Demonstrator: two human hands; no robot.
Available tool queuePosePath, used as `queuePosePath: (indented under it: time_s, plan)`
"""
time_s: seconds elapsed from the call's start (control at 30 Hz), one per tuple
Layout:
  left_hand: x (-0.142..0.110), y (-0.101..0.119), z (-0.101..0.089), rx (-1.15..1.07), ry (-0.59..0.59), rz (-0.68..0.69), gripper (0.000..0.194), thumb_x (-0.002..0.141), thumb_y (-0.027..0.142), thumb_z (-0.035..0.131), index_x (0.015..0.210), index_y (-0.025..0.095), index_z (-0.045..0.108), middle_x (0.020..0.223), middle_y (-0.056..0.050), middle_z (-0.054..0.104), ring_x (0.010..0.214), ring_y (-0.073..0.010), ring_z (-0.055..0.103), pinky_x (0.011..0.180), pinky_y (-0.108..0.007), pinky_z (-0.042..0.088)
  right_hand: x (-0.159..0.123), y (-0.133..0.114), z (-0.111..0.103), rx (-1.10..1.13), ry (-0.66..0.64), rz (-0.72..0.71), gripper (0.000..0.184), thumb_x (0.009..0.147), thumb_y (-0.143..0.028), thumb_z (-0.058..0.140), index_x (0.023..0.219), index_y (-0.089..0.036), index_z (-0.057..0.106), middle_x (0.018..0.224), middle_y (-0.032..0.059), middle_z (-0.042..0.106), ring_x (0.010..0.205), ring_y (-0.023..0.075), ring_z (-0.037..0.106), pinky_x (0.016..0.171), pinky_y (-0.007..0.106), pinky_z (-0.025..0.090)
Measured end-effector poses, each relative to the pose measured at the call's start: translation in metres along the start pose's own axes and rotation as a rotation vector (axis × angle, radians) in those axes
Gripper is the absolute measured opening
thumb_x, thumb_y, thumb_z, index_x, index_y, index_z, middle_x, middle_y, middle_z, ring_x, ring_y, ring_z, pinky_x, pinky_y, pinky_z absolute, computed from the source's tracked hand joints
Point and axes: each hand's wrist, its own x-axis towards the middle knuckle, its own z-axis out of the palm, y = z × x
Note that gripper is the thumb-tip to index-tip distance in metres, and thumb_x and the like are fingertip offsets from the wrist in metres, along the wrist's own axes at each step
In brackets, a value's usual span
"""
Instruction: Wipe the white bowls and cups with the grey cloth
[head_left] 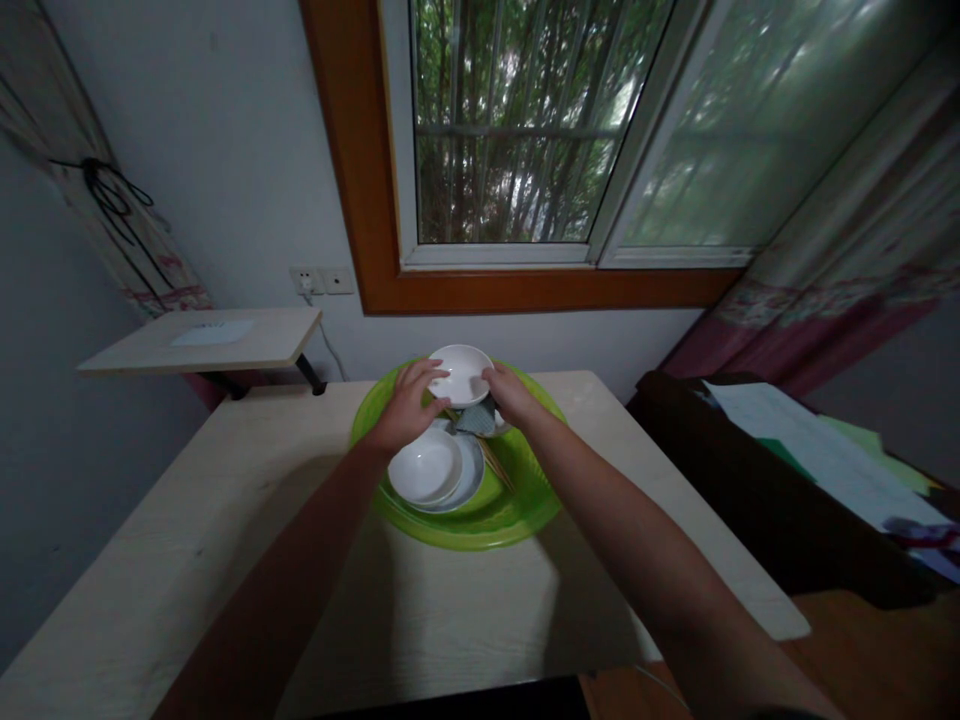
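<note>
Above the far part of a green plastic basin [480,537], a white bowl [462,370] is held tilted with its inside facing me. My right hand [513,396] grips its right rim, thumb on the edge. At the left rim, my left hand [411,402] has its fingers over the edge and its thumb below. A grey-blue cloth [478,418] shows just under the bowl; whether a hand touches it is unclear. In the basin, another white bowl [425,467] rests on a plate [472,475]. Wooden chopsticks [496,466] lie beside them. A white dish [501,427] is partly hidden.
The basin stands on a pale wooden table [300,520]. A small raised shelf [262,340] with a paper sheet is at the left. Behind are a wall socket [306,281] and a window [525,130]. A dark piece of furniture [720,490] with papers stands at the right.
</note>
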Motion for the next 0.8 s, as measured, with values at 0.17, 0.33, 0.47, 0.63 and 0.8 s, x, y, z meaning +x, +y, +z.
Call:
queuePosePath:
  time_s: [0.17,0.33,0.47,0.63,0.8]
  plan:
    - [0.001,-0.004,0.003,-0.425,0.158,-0.467,0.058,0.084,0.035,0.064,0.138,0.022,0.047,0.145,-0.014,0.047,0.122,-0.026,0.057,0.095,-0.042,0.054,-0.002,-0.005,0.001,0.036,-0.03,0.043,0.034,0.079,-0.028,0.041,0.098,-0.017,0.067,0.094,0.0078,0.074,0.08,0.0208,0.065,0.069,0.028,0.051]
    - [0.002,0.002,0.004,-0.847,0.037,-0.68,0.046,0.085,0.042,0.061,0.125,0.021,0.057,0.12,-0.011,0.065,0.097,-0.0237,0.067,0.068,-0.033,0.059,-0.003,-0.009,0.001,-0.1,-0.032,-0.05,0.032,0.085,-0.035,0.046,0.096,-0.017,0.07,0.092,0.0058,0.074,0.077,0.0192,0.064,0.068,0.027,0.049]
    - [0.002,0.006,0.002,-0.884,0.04,-0.696,0.041,0.085,0.044,0.061,0.118,0.02,0.061,0.112,-0.011,0.068,0.092,-0.0225,0.067,0.063,-0.03,0.058,-0.006,-0.016,-0.002,-0.263,0.056,-0.16,0.036,0.087,-0.048,0.055,0.098,-0.019,0.073,0.095,0.0059,0.075,0.083,0.0205,0.065,0.08,0.032,0.049]
    - [0.002,0.004,-0.001,-0.807,0.127,-0.709,0.039,0.088,0.047,0.057,0.115,0.019,0.058,0.11,-0.012,0.067,0.087,-0.0206,0.065,0.057,-0.027,0.056,-0.012,-0.031,-0.008,-0.208,0.243,-0.282,0.032,0.088,-0.048,0.06,0.098,-0.02,0.073,0.099,0.0063,0.075,0.092,0.0221,0.066,0.09,0.035,0.049]
    - [0.004,0.003,-0.001,-0.728,0.139,-0.689,0.038,0.086,0.052,0.06,0.106,0.02,0.058,0.101,-0.008,0.065,0.079,-0.0178,0.063,0.055,-0.026,0.054,-0.023,-0.045,-0.004,-0.244,0.171,-0.589,0.031,0.097,-0.041,0.048,0.106,-0.022,0.071,0.125,0.0096,0.065,0.119,0.0219,0.058,0.108,0.039,0.042]
